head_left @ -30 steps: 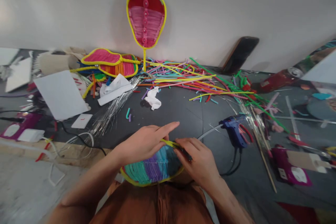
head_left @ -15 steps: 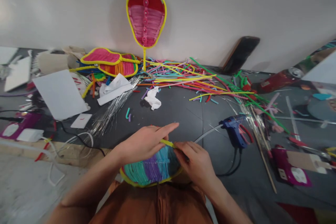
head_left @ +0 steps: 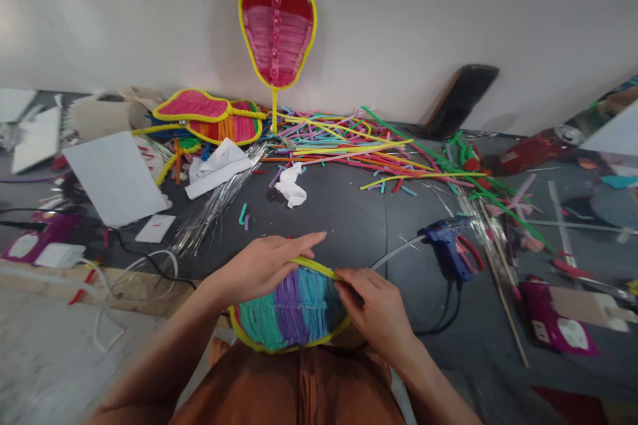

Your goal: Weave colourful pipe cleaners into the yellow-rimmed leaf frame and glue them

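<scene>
In front of my body is a rounded panel (head_left: 292, 312) of turquoise, purple and blue pipe cleaner strips, edged in yellow. Along its top edge runs a yellow pipe cleaner (head_left: 315, 267). My left hand (head_left: 264, 269) lies over the upper left of that edge, its fingers stretched to the right behind it and the thumb side against the rim. At the right end of the same edge, my right hand (head_left: 371, 302) pinches the yellow pipe cleaner between thumb and fingers. Both hands hide parts of the panel's border.
A blue glue gun (head_left: 448, 249) with a glue stick in it lies to the right. Loose pipe cleaners (head_left: 349, 143) pile along the wall, below a pink, yellow-edged piece (head_left: 276, 30). A phone (head_left: 461, 101) leans there, near a drink can (head_left: 533, 149). Crumpled tissue (head_left: 290, 186) lies mid-table.
My left hand has slid slightly left along the top edge, uncovering more of the yellow pipe cleaner and the strips. My right hand stays at the right end, barely moved.
</scene>
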A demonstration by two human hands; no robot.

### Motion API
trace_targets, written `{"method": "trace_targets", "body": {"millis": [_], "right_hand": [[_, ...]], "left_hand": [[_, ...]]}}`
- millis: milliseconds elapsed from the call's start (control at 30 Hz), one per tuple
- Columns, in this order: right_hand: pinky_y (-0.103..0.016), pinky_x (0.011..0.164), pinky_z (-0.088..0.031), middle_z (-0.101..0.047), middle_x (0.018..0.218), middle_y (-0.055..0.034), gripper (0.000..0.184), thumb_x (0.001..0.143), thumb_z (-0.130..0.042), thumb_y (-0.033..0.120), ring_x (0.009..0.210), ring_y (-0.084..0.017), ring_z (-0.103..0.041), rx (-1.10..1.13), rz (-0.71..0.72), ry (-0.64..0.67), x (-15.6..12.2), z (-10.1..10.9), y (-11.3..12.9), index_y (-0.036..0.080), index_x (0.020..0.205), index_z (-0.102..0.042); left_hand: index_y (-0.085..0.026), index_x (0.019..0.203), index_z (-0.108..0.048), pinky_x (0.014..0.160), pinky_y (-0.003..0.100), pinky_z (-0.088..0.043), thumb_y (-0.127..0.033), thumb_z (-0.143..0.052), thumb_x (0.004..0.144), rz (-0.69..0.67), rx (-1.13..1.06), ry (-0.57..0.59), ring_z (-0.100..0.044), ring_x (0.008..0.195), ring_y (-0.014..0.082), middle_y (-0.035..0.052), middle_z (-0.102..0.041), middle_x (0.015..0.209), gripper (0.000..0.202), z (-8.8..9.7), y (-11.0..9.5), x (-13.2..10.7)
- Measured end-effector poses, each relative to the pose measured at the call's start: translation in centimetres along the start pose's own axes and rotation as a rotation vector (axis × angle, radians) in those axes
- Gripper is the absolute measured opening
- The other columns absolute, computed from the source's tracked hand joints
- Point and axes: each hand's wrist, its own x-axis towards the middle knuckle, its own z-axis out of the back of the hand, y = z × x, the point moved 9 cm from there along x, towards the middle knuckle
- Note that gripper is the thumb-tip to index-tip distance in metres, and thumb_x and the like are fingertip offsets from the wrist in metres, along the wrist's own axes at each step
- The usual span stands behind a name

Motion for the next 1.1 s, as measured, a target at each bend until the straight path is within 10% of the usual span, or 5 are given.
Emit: {"method": "trace_targets", "body": {"millis": [533,1100], "right_hand": [[-0.034,0.081,-0.055,-0.072,0.099,-0.0085,0.027,0.096,-0.04,0.023,0.092,-0.019,-0.068,0.037,-0.209,0.028,-0.2,4.3,-5.0,0.019,0.11,-0.063],[-0.052,0.099,-0.042,-0.074,0.099,-0.0083,0.034,0.086,-0.057,0.02,0.092,-0.022,-0.067,-0.046,-0.07,0.149,-2.6,0.6,-2.1,0.019,0.12,-0.058]], "left_hand": [[-0.031,0.145,-0.03,0.088,0.026,-0.048,-0.022,-0.036,0.096,0.021,-0.03,0.006,-0.064,0.098,0.0138,-0.001,-0.07,0.11,0.05,-0.4,0.9,0.4],[-0.028,0.145,-0.031,0.093,0.024,-0.046,-0.02,-0.037,0.094,0.072,-0.072,0.014,-0.063,0.103,0.0132,-0.001,-0.069,0.111,0.052,-0.7,1.7,0.3]]}}
